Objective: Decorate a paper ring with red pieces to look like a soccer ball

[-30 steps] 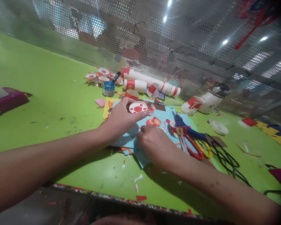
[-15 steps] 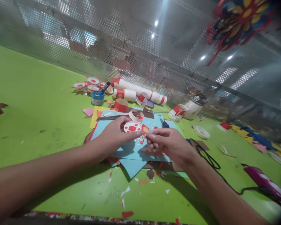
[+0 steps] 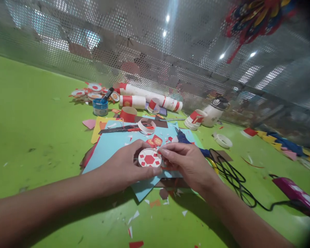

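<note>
My left hand [image 3: 126, 162] is closed around a round white paper disc [image 3: 149, 159] with red shapes on its face, a larger one in the centre. The thumb runs along the near rim. At the disc's right edge, my right hand [image 3: 187, 160] has thumb and forefinger pinched; a tiny reddish bit shows at the tips, too small to name. Both hands are over light blue paper sheets [image 3: 105, 146]. Just beyond the disc lie red paper cutouts with a gold print [image 3: 155, 140].
Behind stand a white paper ring [image 3: 146, 126], a red paper ring [image 3: 128, 114], a blue jar [image 3: 100, 107] and white-and-red tubes [image 3: 132, 102]. A blue glue gun [image 3: 182, 136] lies beyond my right hand; its black cord loops right toward a magenta device [image 3: 296, 193]. Paper scraps litter the green table [image 3: 74, 220].
The disc in my left hand has come nearer and faces up more fully. My right hand has moved to its edge. The view has shifted slightly.
</note>
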Tool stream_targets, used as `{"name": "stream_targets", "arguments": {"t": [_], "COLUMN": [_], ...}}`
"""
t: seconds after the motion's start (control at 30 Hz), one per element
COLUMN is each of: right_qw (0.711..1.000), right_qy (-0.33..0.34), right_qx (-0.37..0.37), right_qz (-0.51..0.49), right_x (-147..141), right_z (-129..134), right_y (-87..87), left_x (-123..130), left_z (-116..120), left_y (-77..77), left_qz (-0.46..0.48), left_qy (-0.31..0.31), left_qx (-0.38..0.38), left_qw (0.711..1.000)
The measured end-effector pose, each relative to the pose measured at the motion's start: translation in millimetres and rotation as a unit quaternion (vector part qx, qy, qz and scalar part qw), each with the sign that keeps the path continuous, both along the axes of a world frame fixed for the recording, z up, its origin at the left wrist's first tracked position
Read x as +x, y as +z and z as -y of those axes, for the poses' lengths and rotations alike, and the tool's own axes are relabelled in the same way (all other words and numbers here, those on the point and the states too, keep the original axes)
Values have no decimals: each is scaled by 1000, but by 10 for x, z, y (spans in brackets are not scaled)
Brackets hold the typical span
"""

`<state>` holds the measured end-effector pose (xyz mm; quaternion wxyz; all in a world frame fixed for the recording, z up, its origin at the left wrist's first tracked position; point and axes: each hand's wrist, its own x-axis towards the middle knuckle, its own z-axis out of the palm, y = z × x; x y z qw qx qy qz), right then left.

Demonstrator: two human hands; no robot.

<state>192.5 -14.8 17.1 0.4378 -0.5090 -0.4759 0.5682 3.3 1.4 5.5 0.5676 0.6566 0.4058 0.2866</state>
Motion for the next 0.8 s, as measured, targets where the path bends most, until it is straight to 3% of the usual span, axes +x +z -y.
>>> {"name": "stream_targets", "arguments": {"t": [0.27, 0.5, 0.8], "right_qw": [1000, 999, 998], "right_qy": [-17, -20, 42], "right_qx": [10, -18, 3], "right_qz": [-10, 24, -42], "right_x": [-46, -65, 33], "right_z": [-21, 31, -49], "right_y": [-3, 71, -47], "left_x": [11, 6, -19], "left_z": [8, 27, 54], "left_y": [19, 49, 49], "left_qz": [20, -55, -74], "left_qy": [13, 28, 22], "left_qx": [-7, 83, 114], "left_qw": [1000, 995, 990]}}
